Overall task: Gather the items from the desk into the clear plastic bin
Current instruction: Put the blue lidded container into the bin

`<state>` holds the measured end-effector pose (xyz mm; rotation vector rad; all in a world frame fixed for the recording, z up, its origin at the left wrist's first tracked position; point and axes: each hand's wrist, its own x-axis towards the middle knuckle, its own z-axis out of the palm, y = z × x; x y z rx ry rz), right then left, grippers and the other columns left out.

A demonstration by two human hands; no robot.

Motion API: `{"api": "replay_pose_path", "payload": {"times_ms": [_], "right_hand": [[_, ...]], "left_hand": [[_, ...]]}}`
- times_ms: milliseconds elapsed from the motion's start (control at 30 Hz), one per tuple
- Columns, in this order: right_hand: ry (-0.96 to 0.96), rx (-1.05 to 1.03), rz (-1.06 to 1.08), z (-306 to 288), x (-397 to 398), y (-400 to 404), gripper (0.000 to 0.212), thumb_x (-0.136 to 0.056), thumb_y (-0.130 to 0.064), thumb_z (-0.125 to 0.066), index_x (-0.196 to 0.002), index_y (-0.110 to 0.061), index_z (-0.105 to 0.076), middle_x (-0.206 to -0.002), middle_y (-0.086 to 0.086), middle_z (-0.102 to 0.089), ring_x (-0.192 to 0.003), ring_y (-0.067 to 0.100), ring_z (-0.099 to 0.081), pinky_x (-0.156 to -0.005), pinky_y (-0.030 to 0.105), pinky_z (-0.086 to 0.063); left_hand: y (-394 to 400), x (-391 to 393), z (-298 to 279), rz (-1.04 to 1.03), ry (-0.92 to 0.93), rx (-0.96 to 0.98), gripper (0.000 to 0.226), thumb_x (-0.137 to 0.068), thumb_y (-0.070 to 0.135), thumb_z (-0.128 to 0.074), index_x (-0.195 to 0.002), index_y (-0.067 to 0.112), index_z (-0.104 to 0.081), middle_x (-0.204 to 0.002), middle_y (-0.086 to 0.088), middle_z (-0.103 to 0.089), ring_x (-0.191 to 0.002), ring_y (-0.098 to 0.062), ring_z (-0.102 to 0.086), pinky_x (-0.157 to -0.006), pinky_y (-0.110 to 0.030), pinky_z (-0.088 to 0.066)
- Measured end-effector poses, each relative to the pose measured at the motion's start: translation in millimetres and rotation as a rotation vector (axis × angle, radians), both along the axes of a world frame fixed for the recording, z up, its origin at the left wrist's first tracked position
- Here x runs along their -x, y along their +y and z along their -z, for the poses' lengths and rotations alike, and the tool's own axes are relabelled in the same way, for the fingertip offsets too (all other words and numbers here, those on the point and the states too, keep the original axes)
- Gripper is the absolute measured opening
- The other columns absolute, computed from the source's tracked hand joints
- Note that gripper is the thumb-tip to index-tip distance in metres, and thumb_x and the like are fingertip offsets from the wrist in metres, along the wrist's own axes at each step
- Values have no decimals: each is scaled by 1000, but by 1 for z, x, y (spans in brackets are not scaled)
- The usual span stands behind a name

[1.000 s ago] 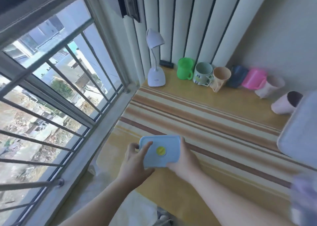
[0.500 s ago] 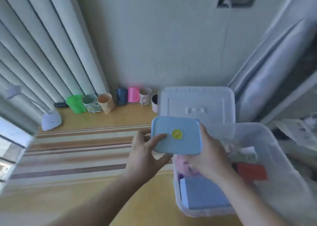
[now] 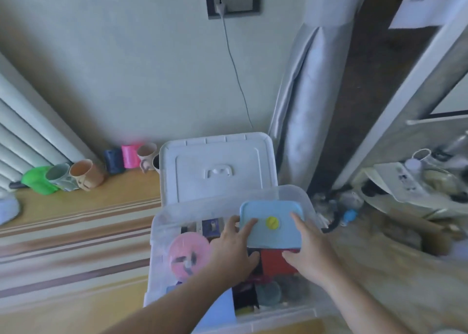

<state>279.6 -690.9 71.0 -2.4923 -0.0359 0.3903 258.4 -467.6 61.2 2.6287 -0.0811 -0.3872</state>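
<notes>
A light blue lunch box (image 3: 272, 223) with a yellow knob on its lid is over the far right part of the clear plastic bin (image 3: 157, 232). My left hand (image 3: 234, 250) grips its left edge and my right hand (image 3: 307, 250) grips its right edge. The box is held level, inside the bin's rim. Below it lie a pink round lid (image 3: 188, 255), a red box (image 3: 274, 261), a dark small box (image 3: 211, 227) and other items, partly hidden by my arms.
The bin's white lid (image 3: 217, 169) leans against the wall behind it. Several mugs (image 3: 86, 174) stand in a row along the wall on the striped desk (image 3: 76, 232). A grey curtain (image 3: 298, 121) hangs at the right, with clutter on the floor (image 3: 354, 245) beyond.
I turned from the window toward the bin. Both hands carried the blue lunch box to the right and lowered it into the bin.
</notes>
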Motion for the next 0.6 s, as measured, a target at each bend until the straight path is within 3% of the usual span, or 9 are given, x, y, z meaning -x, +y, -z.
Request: {"api": "replay_pose_path", "payload": {"times_ms": [100, 267, 367, 467, 533, 600], "right_hand": [[4, -48, 2, 7, -1, -2, 88, -88, -30, -75, -163, -28, -30, -163, -7, -32, -143, 11, -38, -107, 25, -42], [9, -71, -34, 5, -15, -7, 76, -93, -36, -70, -160, -30, -35, -167, -13, -16, -139, 11, -43, -101, 24, -43], [76, -11, -141, 6, -26, -7, 75, -96, -40, -66, -162, -27, -34, -170, -12, -4, -150, 10, -25, -105, 20, -34], [208, 113, -184, 5, -33, -3, 82, -99, -46, -60, -167, -30, -17, -173, -4, 20, -160, 18, -9, -118, 29, -29], [222, 194, -214, 4, -36, 0, 85, -98, -50, -57, -167, -29, -13, -171, 1, 26, -159, 23, -14, -119, 33, -33], [192, 291, -281, 0, -37, 3, 79, -96, -54, -54, -164, -32, -21, -172, -1, 19, -149, 23, -37, -104, 35, -48]], "left_hand": [[-4, -3, 5, 13, 16, -88, 75, -80, 56, -46, -150, 46, -20, -160, -1, -16, -134, -29, -47, -97, -44, -51], [-14, -8, 12, -94, -6, -57, 67, -81, 65, -44, -145, 45, -40, -153, 2, -28, -117, -17, -58, -92, -35, -51], [-12, -11, 16, -51, 60, -161, 64, -85, 61, -44, -146, 45, -39, -146, 0, -38, -123, -22, -52, -102, -39, -45], [-7, -13, 12, 72, 89, -299, 67, -90, 53, -47, -153, 43, -26, -146, 0, -41, -131, -27, -37, -113, -41, -34], [-2, -16, 9, 90, 21, -316, 63, -91, 55, -46, -151, 44, -32, -143, 0, -40, -130, -26, -34, -114, -41, -33], [9, -25, 5, 83, -94, -277, 55, -89, 60, -46, -143, 46, -47, -137, 1, -42, -127, -24, -37, -110, -43, -40]]}}
